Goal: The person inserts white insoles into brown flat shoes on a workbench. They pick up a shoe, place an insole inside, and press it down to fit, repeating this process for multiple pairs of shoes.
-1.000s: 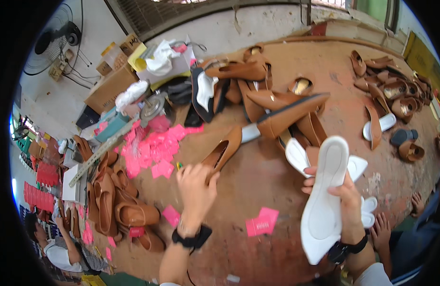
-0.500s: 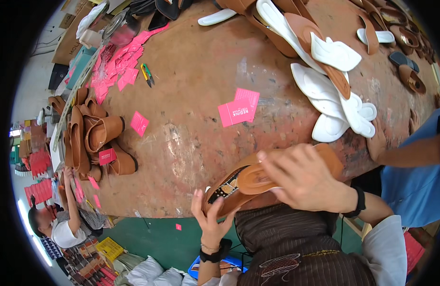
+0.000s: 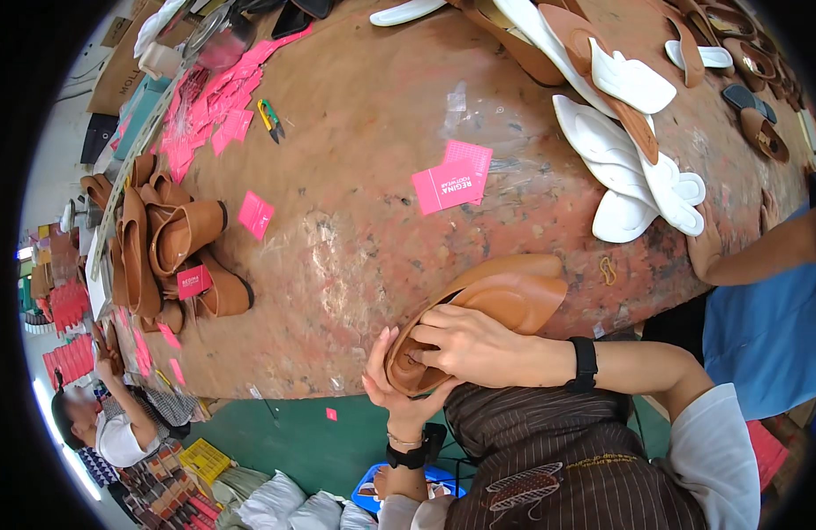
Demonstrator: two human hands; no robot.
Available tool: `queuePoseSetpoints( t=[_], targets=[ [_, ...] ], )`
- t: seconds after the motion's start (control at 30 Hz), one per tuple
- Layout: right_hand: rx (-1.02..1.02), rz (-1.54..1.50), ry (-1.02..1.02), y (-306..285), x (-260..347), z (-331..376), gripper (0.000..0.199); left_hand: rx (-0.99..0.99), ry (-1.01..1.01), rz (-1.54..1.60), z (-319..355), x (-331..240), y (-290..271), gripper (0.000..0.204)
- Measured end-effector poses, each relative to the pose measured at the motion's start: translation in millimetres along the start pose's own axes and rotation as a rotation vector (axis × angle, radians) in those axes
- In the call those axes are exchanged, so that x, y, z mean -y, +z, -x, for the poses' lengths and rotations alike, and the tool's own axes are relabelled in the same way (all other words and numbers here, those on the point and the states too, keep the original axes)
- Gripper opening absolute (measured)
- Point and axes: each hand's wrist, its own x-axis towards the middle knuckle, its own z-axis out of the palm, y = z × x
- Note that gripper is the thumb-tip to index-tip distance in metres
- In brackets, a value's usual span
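Observation:
A tan shoe [image 3: 518,287] lies tilted at the table's near edge, its toe pointing right and its heel toward my left hand [image 3: 392,384]. That hand cups the heel from outside, fingers on the far wall and thumb below. My right hand [image 3: 483,346] reaches over the shoe's near side, with bent fingers pressed down inside the heel on the tan insole [image 3: 411,364]. The insole lies down within the shoe; my right hand hides its middle part.
White insoles [image 3: 602,159] are piled with tan pieces at the right. Pink cards [image 3: 452,181] lie mid-table. Tan shoes [image 3: 165,247] cluster left; yellow-green thread snips [image 3: 270,120] lie beyond them. A co-worker's arm [image 3: 761,252] rests at the right edge; another person [image 3: 117,415] stands left.
My right hand has moved left from the forefoot into the heel. The insole, raised at the heel before with the patterned inside showing, now lies down. A small yellow loop shows on the table.

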Motion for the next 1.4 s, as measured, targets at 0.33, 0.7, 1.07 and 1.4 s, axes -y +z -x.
queuePoseSetpoints(
  t=[0.33, 0.7, 1.07, 1.4],
  targets=[
    [-0.021, 0.097, -0.212, 6.8, -6.9, -0.4, 0.034, 0.161, -0.115, 0.115, -5.5, 1.5, -15.1, 0.124],
    [0.116, 0.292, 0.113, -16.2, 14.8, 23.1, 0.037, -0.014, -0.196, 0.173, -4.6, 3.3, -4.6, 0.022],
    [-0.565, 0.357, 0.703, -93.7, -27.4, 5.2, 0.032, 0.605, -0.225, -0.471, -41.1, -109.0, 34.1, 0.079],
    [-0.346, 0.288, 0.302, -49.4, 34.3, 72.5, 0.02, 0.626, -0.048, -0.667, -43.3, -107.7, 62.0, 0.043]
  ],
)
